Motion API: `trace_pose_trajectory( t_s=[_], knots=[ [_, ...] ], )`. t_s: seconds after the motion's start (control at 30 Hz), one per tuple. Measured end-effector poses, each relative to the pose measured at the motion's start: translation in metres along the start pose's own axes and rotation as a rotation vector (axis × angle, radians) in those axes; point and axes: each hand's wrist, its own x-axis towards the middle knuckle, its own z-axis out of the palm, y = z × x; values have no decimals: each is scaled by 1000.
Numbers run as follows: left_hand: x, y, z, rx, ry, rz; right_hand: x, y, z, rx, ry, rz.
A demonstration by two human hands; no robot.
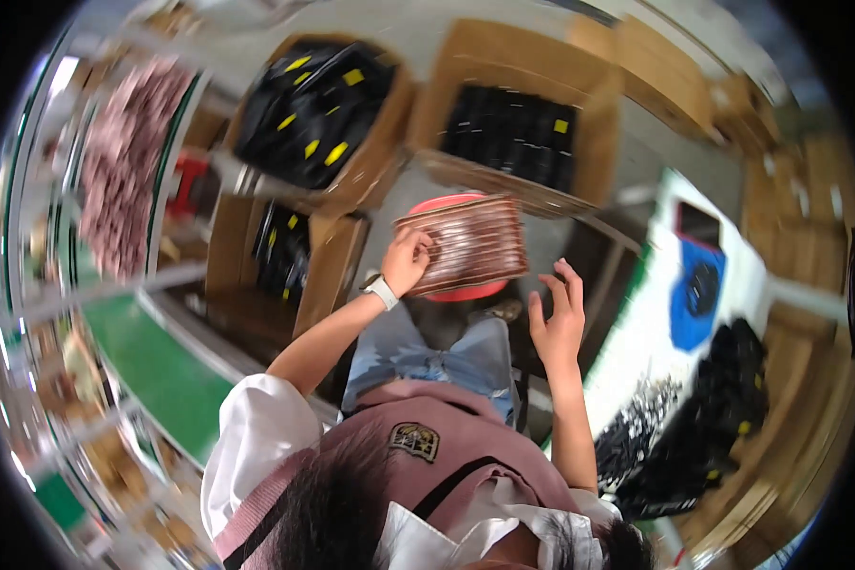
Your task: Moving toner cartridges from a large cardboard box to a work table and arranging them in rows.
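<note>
My left hand [406, 262], with a white band on its wrist, has its fingers curled over the left edge of a reddish-brown bundle [470, 245]. The bundle is shiny and looks like a row of thin flat pieces packed side by side; their kind is too blurred to tell. Under it shows the rim of a round red thing [467, 294], a stool or a basin, mostly covered. To the right of the bundle and apart from it, my right hand [558, 318] is raised with its fingers spread, holding nothing.
Ahead stand two cardboard boxes with black packages [315, 114] and black items [511, 138]; another box [230, 249] is at the left. A white table [627, 332] on the right bears a blue sheet [691, 318] and black goods [717, 408]. A green bench [161, 366] lies left.
</note>
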Motion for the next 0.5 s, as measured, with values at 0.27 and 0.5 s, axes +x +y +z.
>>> trace_pose_trajectory(
  t_s=[0.27, 0.5],
  knots=[
    [-96, -224, -145, 55, 269, -466, 41, -135, 208, 152, -656, -155],
    [-137, -290, -168, -12, 265, -796, 96, -197, 316, 71, -948, -299]
  ],
)
